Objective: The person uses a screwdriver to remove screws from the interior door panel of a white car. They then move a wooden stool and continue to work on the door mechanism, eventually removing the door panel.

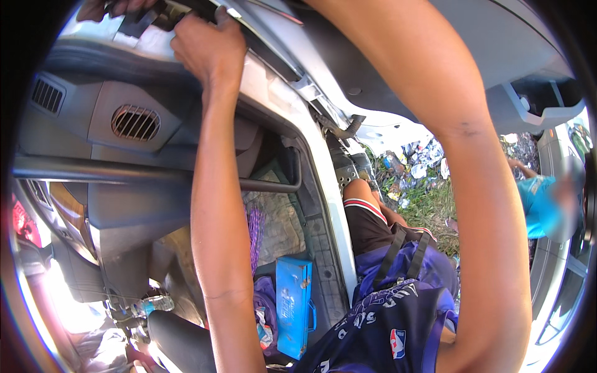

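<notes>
My left hand (211,45) is raised to the upper edge of a vehicle's door opening. Its fingers are curled in against a dark fitting (163,17) on the pale body panel, with the thumb pointing up; what they grip is hidden. My right arm (463,124) bends at the elbow, and its forearm runs up and leftward out of the top of the picture. Shadowed fingers (118,6) show at the upper left edge beside the same fitting, partly cut off; whose they are I cannot tell.
Inside the cab are a grey dashboard (93,118), a black grab bar (112,171), purple cord (255,236), a blue metal case (293,308) and a plastic bottle (155,303). Litter (420,158) lies on grass below the open door (522,37). A person in teal (538,202) is at right.
</notes>
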Available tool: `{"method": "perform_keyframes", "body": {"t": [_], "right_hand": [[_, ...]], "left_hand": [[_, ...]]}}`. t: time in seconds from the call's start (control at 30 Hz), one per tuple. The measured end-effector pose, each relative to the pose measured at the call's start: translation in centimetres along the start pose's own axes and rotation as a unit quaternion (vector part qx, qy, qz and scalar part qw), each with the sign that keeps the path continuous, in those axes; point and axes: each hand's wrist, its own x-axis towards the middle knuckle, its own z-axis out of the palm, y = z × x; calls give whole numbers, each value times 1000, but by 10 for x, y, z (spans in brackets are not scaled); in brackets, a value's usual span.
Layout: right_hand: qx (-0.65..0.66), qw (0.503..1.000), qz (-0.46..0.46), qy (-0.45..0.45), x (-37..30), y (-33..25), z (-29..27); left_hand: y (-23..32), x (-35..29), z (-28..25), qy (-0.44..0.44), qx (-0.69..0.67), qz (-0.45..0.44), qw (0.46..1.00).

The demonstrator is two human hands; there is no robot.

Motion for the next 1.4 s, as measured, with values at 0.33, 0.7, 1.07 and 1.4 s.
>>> {"method": "perform_keyframes", "body": {"t": [0.33, 0.7, 1.07, 1.4], "right_hand": [[-74, 987, -50, 133, 51, 45, 0], [-184, 969, -4, 166, 47, 34, 5], [-105, 970, -56, 210, 11, 15, 10], [-15, 966, -34, 257, 15, 12, 27]], "left_hand": [[2, -5, -3, 16, -40, 78, 996], [21, -30, -40, -115, -345, -61, 929], [15, -42, -130, -124, -471, -105, 867], [10, -54, -143, -102, -580, -111, 801]]}}
